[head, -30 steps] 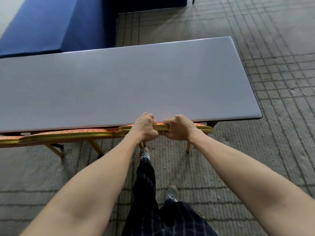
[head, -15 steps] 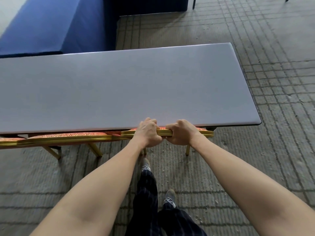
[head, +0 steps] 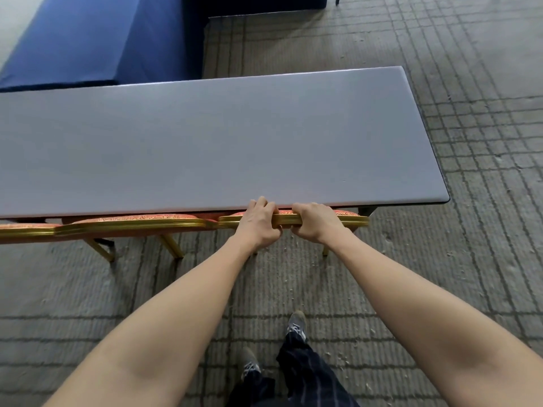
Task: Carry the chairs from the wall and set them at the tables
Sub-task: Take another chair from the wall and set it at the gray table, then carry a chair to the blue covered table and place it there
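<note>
Both hands, left hand (head: 258, 223) and right hand (head: 316, 223), curl side by side around the gold top rail of the chair (head: 348, 220), low centre of the frame. The rail sits tight against the near edge of the grey desk (head: 205, 142), level with the neighbouring chair (head: 132, 224) to its left. Over the last second the feet have stepped back and the arms have stretched out, so this chair looks placed and ready to release. No writing or brand is readable.
</note>
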{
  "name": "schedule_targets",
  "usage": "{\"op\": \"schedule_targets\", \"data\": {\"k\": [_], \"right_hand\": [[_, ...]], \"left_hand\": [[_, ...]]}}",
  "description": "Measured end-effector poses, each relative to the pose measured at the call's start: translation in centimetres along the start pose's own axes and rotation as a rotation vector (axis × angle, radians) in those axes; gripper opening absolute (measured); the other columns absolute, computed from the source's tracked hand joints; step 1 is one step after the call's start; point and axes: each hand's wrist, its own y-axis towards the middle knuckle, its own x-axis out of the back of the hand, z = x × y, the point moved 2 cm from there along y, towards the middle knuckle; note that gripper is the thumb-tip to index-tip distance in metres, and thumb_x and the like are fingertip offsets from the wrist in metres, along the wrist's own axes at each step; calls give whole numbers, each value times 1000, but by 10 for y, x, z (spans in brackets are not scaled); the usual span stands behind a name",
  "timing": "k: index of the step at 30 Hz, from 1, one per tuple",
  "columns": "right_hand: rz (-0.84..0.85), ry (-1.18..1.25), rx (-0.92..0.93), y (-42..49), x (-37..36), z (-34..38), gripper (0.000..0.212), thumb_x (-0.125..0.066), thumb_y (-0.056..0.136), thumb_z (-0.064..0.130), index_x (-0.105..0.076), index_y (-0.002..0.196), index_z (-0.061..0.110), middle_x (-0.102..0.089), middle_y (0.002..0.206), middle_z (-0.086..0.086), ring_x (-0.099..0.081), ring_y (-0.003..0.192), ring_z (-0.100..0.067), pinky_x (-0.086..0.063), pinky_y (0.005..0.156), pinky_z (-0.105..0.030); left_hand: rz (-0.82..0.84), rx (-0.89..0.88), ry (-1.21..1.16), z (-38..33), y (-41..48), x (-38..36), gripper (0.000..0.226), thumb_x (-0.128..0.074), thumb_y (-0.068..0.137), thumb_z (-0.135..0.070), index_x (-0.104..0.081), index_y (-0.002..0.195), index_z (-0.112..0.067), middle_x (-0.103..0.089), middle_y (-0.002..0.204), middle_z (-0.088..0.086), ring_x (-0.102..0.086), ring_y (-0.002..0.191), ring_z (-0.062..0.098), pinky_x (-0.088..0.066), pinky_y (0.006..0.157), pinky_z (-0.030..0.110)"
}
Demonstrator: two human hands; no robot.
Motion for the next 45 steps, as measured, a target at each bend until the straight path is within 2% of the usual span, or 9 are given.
{"op": "schedule_targets", "data": {"k": [4,10,17,20,25,31,36,42,45], "right_hand": [[-29,150,64,-8,6,33,44,-64,79,38,-55,118,18,-70,108,-4,-65,99,-27,-50,84,-37],[-142,278,243,-21,-16,142,58,-66,80,27,-53,133,7,-63,128,-13,-57,120,-28,-42,105,-39],[123,185,463,-53,-102,347,51,-63,89,31,-53,134,7,-61,132,-11,-56,123,-26,-40,104,-32],[202,145,576,-82,-146,440,48,-64,89,29,-54,132,10,-62,129,-9,-58,118,-24,-41,100,-30],[356,69,749,-144,-229,603,51,-66,87,33,-53,132,14,-64,124,-8,-64,107,-28,-47,91,-32],[502,11,998,-231,-298,780,51,-64,90,32,-52,136,14,-61,134,-8,-57,121,-26,-43,98,-32],[655,-128,1168,-288,-357,891,51,-60,91,37,-48,138,21,-60,134,-5,-56,121,-25,-44,96,-32],[847,-339,1387,-344,-450,1026,50,-56,92,41,-44,140,30,-58,137,-2,-57,121,-27,-46,95,-35],[957,-409,1518,-382,-499,1099,51,-54,90,46,-43,139,32,-56,139,-1,-56,123,-24,-45,102,-39]], "left_hand": [[-21,-52,-170,9,-26,2,55,-62,85,-22,-49,138,-16,-48,130,5,-45,124,23,-37,107,36],[-166,41,-306,80,-113,23,73,-64,87,-19,-32,152,-12,-35,154,6,-28,144,18,-18,118,23],[-163,355,-289,253,-302,31,59,-58,93,-27,-41,147,-13,-42,150,7,-38,139,23,-29,116,35],[-232,485,-360,326,-408,18,55,-59,93,-24,-44,145,-15,-45,148,6,-43,136,22,-32,114,30],[-348,712,-450,424,-584,-13,59,-55,84,-39,-51,139,-19,-52,141,7,-48,132,26,-38,110,39],[-529,981,-512,490,-759,-41,53,-63,89,-27,-50,140,-20,-51,144,5,-47,133,24,-39,108,34],[-639,1172,-605,525,-867,-76,49,-61,92,-31,-50,139,-22,-53,141,1,-52,127,22,-45,101,32],[-731,1435,-750,565,-981,-123,51,-59,93,-31,-50,142,-21,-51,145,1,-47,134,20,-39,109,38],[-873,1639,-801,576,-1043,-136,49,-62,92,-26,-53,140,-16,-56,140,5,-52,128,22,-38,105,30]]}}
